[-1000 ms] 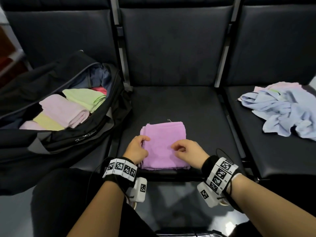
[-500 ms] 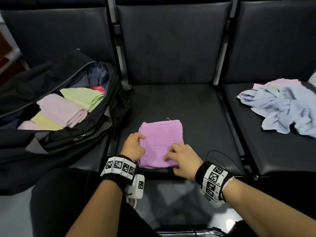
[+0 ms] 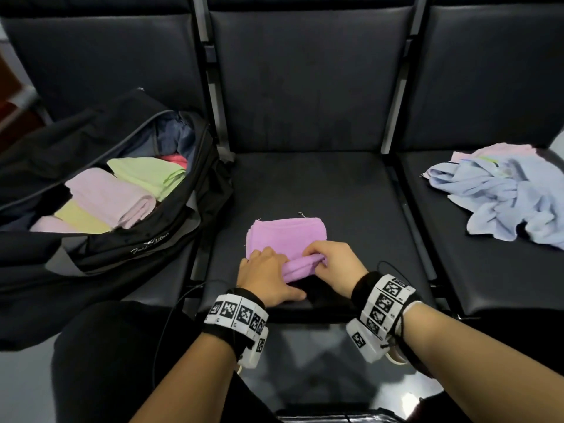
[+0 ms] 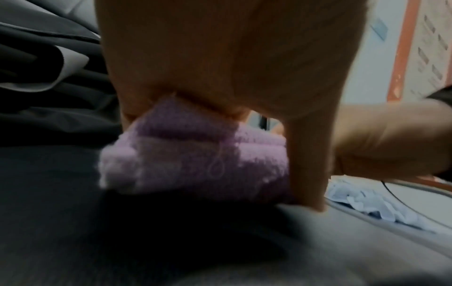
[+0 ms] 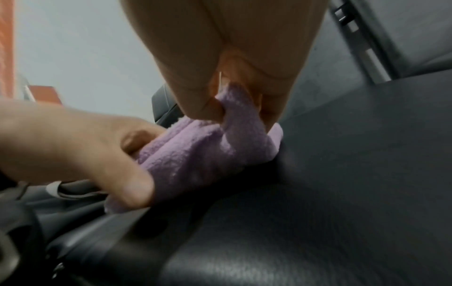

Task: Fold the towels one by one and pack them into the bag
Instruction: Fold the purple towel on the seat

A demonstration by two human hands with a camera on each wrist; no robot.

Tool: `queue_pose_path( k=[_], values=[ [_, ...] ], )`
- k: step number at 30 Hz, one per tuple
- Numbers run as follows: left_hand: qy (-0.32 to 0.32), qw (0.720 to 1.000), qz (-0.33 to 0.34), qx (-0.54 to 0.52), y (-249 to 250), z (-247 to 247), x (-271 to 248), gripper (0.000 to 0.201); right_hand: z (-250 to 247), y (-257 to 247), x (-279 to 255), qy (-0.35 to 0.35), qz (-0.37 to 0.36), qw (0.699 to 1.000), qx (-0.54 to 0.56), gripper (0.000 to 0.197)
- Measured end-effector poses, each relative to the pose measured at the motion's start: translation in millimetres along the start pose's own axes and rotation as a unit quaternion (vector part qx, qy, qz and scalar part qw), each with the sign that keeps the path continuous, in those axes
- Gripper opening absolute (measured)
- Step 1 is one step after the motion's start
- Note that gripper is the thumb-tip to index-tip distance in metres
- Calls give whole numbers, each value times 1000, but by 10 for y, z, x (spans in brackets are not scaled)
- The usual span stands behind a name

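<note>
Both hands — left hand (image 3: 265, 273), right hand (image 3: 332, 265) — grip the purple towel's (image 3: 287, 236) rolled near edge, right of the bag (image 3: 128, 248).

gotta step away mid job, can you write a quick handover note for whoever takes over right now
Left hand and right hand both grip the near edge of the purple towel, rolling it up on the middle seat.
Done: several folded towels sit in the open black bag on the left seat.
Left: finish the purple towel and pack it, then fold the crumpled pile on the right seat.
</note>
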State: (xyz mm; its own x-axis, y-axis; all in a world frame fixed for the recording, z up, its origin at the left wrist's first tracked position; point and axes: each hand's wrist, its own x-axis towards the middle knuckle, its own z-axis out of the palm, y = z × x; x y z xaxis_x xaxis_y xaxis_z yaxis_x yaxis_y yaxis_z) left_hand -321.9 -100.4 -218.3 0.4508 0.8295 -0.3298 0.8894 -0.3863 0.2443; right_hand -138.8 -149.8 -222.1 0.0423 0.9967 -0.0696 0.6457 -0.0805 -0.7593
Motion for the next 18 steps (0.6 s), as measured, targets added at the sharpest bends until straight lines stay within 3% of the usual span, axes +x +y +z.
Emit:
queue_pose_path(
  k=[3, 5, 8, 11, 14, 18],
  values=[
    [41, 998, 10, 36, -30, 31, 29, 34, -59, 5, -8, 9, 24, 999, 34, 36],
    [60, 998, 15, 18, -81, 21, 61, 24, -57, -10, -36, -5, -4, 1000, -2, 41],
    [60, 997, 25, -36, -146, -9, 84, 21, 10, 15, -144, -78, -107, 977, -168, 53],
    [60, 996, 24, -66, -186, -19, 81, 24, 77, 79, -231, -112, -131, 934, -313, 54],
    [78, 992, 18, -93, -235, -16, 91, 24, 54, 129, -188, -90, -117, 948, -282, 38],
    [82, 993, 9, -90, -329, -47, 94, 18, -36, 136, -108, -30, -24, 995, -91, 15]
  ],
)
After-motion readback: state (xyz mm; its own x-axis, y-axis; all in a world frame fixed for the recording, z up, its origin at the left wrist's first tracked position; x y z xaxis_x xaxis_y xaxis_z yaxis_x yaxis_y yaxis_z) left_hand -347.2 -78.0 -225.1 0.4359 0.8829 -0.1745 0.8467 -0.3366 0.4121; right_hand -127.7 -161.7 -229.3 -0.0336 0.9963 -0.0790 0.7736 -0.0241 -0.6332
